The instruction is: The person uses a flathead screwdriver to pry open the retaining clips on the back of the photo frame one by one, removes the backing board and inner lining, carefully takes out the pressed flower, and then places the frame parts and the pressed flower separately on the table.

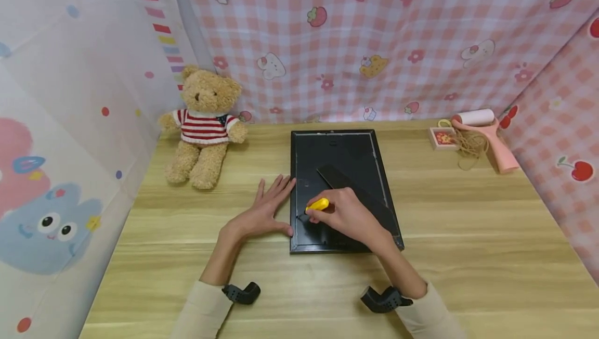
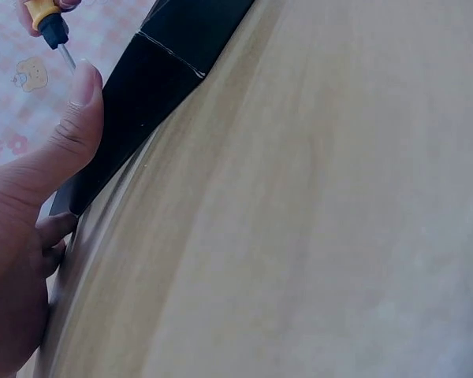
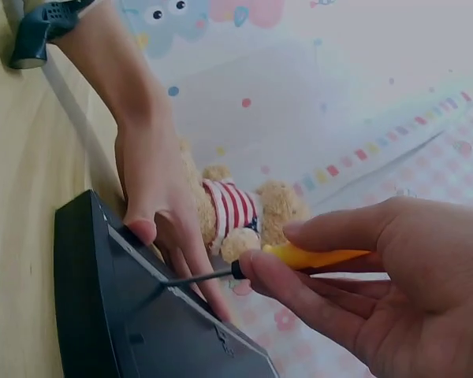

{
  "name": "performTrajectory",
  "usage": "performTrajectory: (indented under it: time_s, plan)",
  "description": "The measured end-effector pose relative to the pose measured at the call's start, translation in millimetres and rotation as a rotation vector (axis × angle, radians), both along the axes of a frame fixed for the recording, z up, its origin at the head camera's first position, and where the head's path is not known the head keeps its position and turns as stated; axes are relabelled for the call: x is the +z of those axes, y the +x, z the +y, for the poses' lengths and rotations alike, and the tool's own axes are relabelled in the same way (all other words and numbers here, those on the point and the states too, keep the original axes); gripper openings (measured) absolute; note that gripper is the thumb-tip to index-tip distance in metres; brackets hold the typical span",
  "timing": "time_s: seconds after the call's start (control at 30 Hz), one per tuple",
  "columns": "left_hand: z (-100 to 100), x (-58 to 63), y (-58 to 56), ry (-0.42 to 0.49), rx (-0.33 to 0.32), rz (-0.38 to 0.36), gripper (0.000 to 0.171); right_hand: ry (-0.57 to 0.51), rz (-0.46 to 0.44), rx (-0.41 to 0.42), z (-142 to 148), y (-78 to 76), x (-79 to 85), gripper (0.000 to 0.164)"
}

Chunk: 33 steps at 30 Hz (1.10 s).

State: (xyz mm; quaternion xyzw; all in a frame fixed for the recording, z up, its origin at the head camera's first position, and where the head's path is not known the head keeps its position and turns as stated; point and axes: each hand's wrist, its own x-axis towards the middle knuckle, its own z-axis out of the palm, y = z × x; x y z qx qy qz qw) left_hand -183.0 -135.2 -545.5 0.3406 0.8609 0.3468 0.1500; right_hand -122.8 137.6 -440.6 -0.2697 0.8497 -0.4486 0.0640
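A black picture frame [image 1: 343, 152] lies back side up on the wooden table, its stand leg [image 1: 357, 191] slanting across the back panel. My right hand [image 1: 348, 214] pinches a yellow-handled screwdriver [image 3: 319, 257] between thumb and fingers. In the right wrist view its thin metal shaft meets the inner edge of the frame's left side. My left hand [image 1: 264, 211] lies along that same side, fingers spread, with fingertips and thumb against the border. Close up in the left wrist view, the left thumb [image 2: 75, 118] rests along the frame's side wall.
A teddy bear [image 1: 206, 126] in a striped sweater sits at the back left. At the back right are a small box [image 1: 443, 139], some twine [image 1: 470, 144], a white roll [image 1: 474, 117] and a pink Y-shaped object [image 1: 498, 146]. Patterned cloth [image 1: 299, 42] hangs behind the table.
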Motion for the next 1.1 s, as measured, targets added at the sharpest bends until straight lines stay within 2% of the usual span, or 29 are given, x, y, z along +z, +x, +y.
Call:
performTrajectory:
  time_s: [0.07,0.17,0.33,0.43,0.53,0.63,0.83,1.03,1.1]
  plan:
    - [0,0.2,-0.6,0.003,0.003,0.001,0.145,0.001,0.005,-0.005,-1,0.4,1.0,0.016]
    - [1,0.2,-1.5,0.008,0.003,0.007,0.144,-0.03,-0.047,-0.036,5,-1.4,-3.1,0.018]
    - [5,0.2,-1.1,0.014,-0.007,0.019,0.144,-0.152,-0.212,-0.13,24,2.4,-23.6,0.024]
    - [6,0.9,0.1,0.01,-0.004,0.015,0.145,-0.219,-0.243,-0.172,30,10.6,-37.4,0.026]
    - [6,1.9,0.9,0.005,-0.002,0.007,0.145,-0.259,-0.22,-0.21,27,18.4,-44.5,0.025]
    - [4,2.1,1.0,-0.003,0.003,0.002,0.146,-0.273,-0.19,-0.237,20,21.9,-44.2,0.023]
    - [2,1.9,1.2,0.01,-0.002,0.015,0.145,-0.281,-0.13,-0.235,9,22.5,-43.0,0.019]
    - [2,6.1,4.0,0.013,0.003,0.004,0.147,-0.152,0.015,-0.154,5,20.5,-30.3,0.016]
    - [3,6.7,4.1,0.013,0.004,0.006,0.146,-0.117,0.036,-0.123,4,17.1,-23.7,0.015]
